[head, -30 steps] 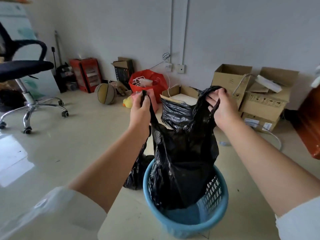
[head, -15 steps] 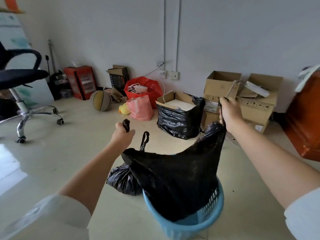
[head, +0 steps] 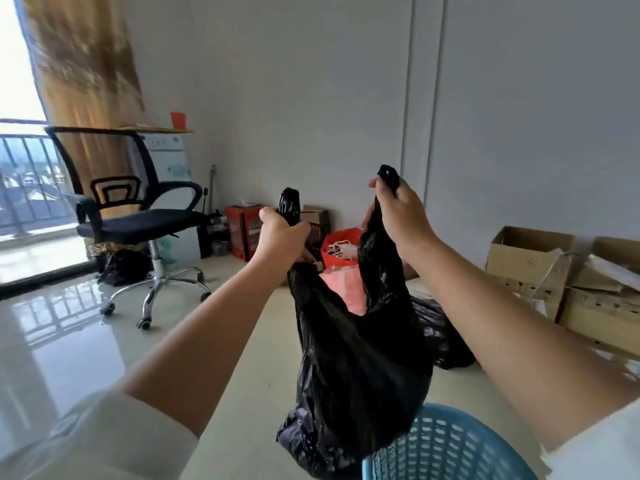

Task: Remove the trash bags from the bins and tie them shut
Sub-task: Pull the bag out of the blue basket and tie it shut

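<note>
A black trash bag (head: 360, 368) hangs in the air, lifted clear of the blue mesh bin (head: 446, 448) at the bottom right. My left hand (head: 282, 239) is shut on the bag's left handle, whose end sticks up above the fist. My right hand (head: 398, 211) grips the right handle a little higher. The two handles are held apart and the bag's mouth gapes between them. The bag's bottom dangles just left of the bin's rim.
A black office chair (head: 138, 223) stands at the left by the balcony door. Against the far wall sit a red box (head: 240, 230) and a red bag (head: 337, 249). Another black bag (head: 443, 337) lies on the floor behind. Cardboard boxes (head: 526, 261) crowd the right.
Both hands have risen and come closer together, pulling the bag up out of the blue bin. My view has swung left and upward, bringing the chair into the scene.
</note>
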{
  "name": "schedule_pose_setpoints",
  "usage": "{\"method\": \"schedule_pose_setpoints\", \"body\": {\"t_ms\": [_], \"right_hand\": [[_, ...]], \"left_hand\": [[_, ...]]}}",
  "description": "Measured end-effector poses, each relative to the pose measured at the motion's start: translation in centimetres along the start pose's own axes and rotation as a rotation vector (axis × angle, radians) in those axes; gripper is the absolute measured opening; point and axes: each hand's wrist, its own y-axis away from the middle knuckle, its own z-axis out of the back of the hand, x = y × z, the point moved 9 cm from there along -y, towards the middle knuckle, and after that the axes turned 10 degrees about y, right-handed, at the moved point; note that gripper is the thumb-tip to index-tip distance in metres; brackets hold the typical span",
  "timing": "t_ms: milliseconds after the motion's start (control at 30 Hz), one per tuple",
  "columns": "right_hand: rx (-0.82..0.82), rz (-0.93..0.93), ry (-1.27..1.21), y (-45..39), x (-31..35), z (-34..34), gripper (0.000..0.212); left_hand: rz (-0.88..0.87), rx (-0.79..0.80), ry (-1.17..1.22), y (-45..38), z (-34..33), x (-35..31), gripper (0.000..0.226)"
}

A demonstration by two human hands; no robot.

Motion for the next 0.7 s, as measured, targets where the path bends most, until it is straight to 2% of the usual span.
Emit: {"method": "schedule_pose_setpoints", "body": {"t_ms": [67, 200, 333, 500, 600, 700], "right_hand": [[0.022, -0.061, -0.047, 1.0, -1.4, -2.0, 0.029], [0.124, -0.243, -0.02, 4.1, -6.3, -6.9, 0.03], [0.321, -0.465, 0.002, 9.6, -12.5, -13.0, 0.028], [0.447, -0.66, 0.133, 17.7, -21.0, -18.0, 0.018], [0.462, -0.711, 0.155, 21.1, -24.4, -19.3, 0.019], [0.47, -0.57, 0.18, 23.1, -25.7, -19.7, 0.022]], "left_hand": [[0.08, 0.032, 0.04, 0.1, 1.1, 2.2, 0.013], [0.271, 0.196, 0.016, 1.9, 2.3, 8.8, 0.03], [0.48, 0.235, -0.052, 4.4, 5.0, 17.0, 0.027], [0.701, 0.248, -0.087, 8.7, 8.3, 28.3, 0.028], [0.724, 0.143, 0.004, 10.2, 10.6, 33.0, 0.027], [0.547, -0.021, 0.058, 10.8, 12.9, 35.0, 0.018]]}}
